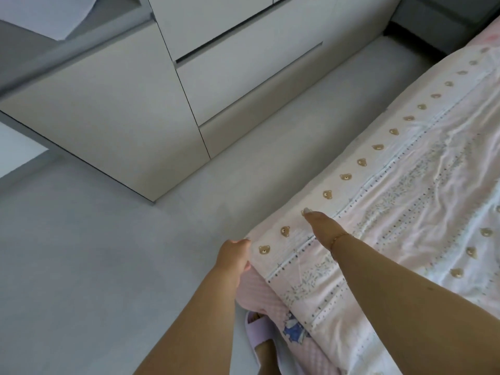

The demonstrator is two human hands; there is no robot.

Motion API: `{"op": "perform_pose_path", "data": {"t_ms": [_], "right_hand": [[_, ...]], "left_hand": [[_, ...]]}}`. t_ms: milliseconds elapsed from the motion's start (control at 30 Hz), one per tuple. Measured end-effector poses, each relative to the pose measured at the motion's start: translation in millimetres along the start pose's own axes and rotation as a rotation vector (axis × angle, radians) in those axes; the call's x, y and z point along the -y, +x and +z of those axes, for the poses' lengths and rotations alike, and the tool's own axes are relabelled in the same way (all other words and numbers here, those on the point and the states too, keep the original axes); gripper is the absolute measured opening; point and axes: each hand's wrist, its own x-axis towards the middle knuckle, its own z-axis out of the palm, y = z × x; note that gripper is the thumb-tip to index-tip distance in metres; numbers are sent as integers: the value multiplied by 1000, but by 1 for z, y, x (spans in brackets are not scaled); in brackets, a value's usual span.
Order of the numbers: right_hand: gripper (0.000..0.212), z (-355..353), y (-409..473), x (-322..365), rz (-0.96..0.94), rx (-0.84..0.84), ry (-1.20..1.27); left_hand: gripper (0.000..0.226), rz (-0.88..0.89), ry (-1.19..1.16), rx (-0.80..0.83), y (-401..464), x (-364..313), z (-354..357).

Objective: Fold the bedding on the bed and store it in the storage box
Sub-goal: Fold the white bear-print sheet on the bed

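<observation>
A pale pink quilt (405, 185) with small bear heads along its border lies spread over the bed on the right. My left hand (234, 257) grips the quilt's near corner at the bed's edge, fingers curled round the fabric. My right hand (322, 228) lies flat on the quilt just past that corner, fingers stretched out along the bear border. A bracelet sits on that wrist. A pink checked layer (259, 296) shows under the lifted corner. No storage box is in view.
A pale wardrobe with drawers (216, 85) stands to the left across a strip of grey floor (94, 266). My foot in a lilac slipper (261, 328) is by the bed's edge. A dark grey headboard (433, 20) is at the top right.
</observation>
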Motion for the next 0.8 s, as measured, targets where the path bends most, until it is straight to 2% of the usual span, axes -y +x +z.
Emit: {"op": "perform_pose_path", "data": {"t_ms": [67,133,267,367,467,567,667,800], "right_hand": [[44,6,10,-5,5,29,17],[46,12,20,-10,17,57,24],[48,20,35,-15,64,93,36],[51,20,41,-15,64,117,22],[49,20,48,-21,55,129,-18],[46,20,48,-22,65,172,-101],[47,17,50,-22,54,166,-43],[46,15,51,-20,30,194,-88]], "left_hand": [[14,-81,-42,7,13,5,4],[28,-136,-98,25,30,10,8],[28,-135,-151,21,53,8,12],[14,-135,-181,4,60,-1,12],[17,-143,-253,3,70,-9,14],[14,-231,-444,15,74,-19,17],[12,-293,-629,52,79,-26,19],[12,-280,-695,69,85,-35,20]]}}
